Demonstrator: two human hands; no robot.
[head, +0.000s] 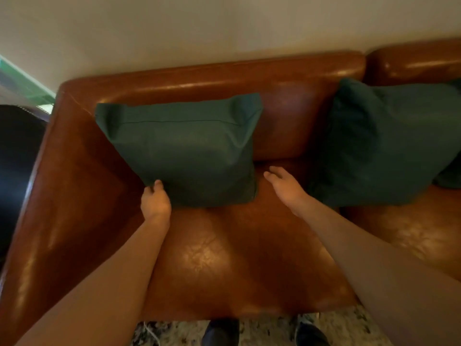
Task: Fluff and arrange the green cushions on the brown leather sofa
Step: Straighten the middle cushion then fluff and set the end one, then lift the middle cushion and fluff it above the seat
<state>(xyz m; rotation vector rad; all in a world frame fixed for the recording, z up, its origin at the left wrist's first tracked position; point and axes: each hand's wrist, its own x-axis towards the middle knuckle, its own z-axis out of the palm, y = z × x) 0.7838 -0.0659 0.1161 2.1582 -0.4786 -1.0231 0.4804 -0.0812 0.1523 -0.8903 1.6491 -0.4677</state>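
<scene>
The head view looks down at a brown leather sofa (204,258) that sits against a pale wall (174,28). A green cushion (184,148) leans on the back of the sofa, over the left seat. It stands up on its bottom edge and tilts a little.

The left hand (155,199) is at the bottom left corner of this cushion. Its grip is pinched together on the cloth of that corner. The right hand (283,183) is just beside the bottom right corner. Its fingers are spread apart and it holds nothing. I cannot tell if it touches the cushion.

More to the right, a second green cushion (379,146) leans at the spot where two back parts of the sofa meet. It looks bigger, slumped and creased. A bit of more green cloth peeks out behind it at the right edge. It may be another cushion, but I cannot be sure.

I think the job is partly done. The left cushion looks plump and nearly in place, and it may only need a small tug to sit straight. The right one looks like it needs fluffing and setting up neatly.

There are no boxes, baskets or other holders here. At the bottom, dark shoes (220,332) stand on a speckled floor (349,325).
</scene>
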